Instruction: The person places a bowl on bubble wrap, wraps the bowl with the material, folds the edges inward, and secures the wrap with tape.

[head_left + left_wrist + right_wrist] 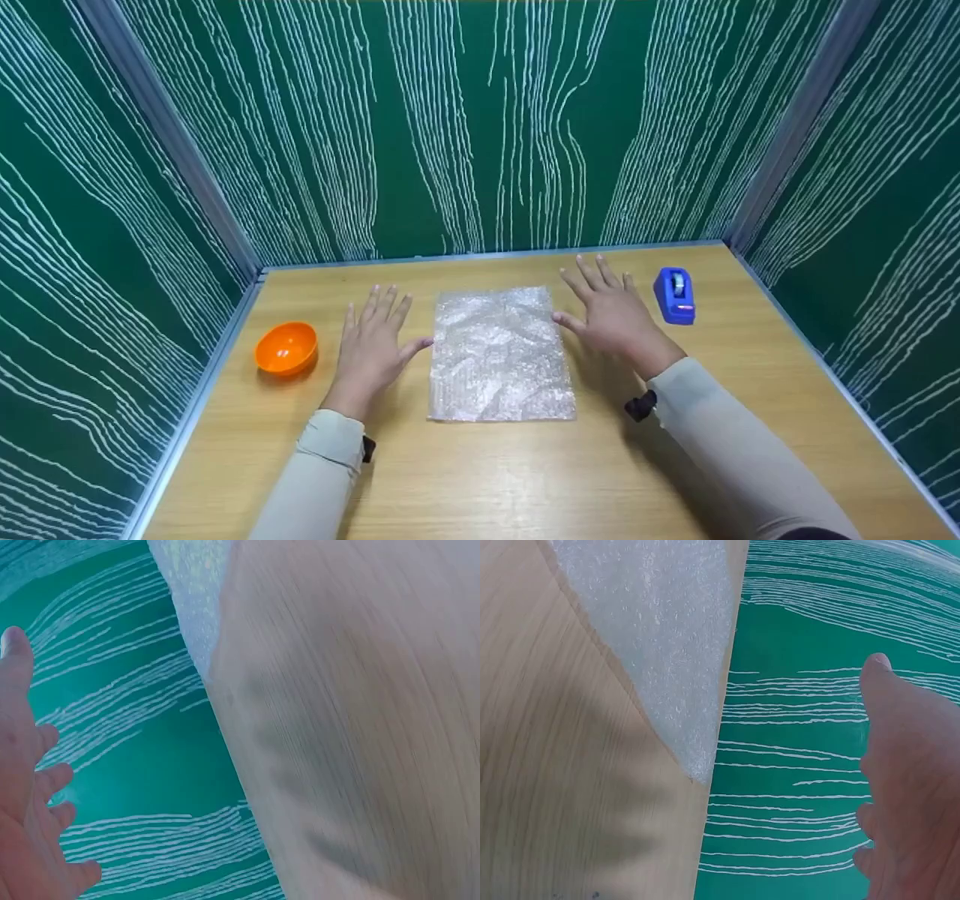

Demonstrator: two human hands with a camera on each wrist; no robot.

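Note:
A sheet of clear bubble wrap (502, 356) lies flat in the middle of the wooden table. To its left my left hand (373, 349) hovers with fingers spread, the thumb tip near the sheet's left edge. My right hand (611, 315) is on the other side, fingers also spread and the thumb by the upper right edge. Neither hand holds anything. In the left wrist view, the left hand (30, 787) shows straight fingers above the table, with a corner of bubble wrap (196, 592) beyond. The right wrist view shows the right hand (915, 780) and more bubble wrap (660, 645).
An orange bowl (286, 349) stands on the table left of the left hand. A blue tape dispenser (675, 296) sits at the back right, beyond the right hand. Green walls (517, 150) with white wavy lines enclose the table's (480, 480) back and sides.

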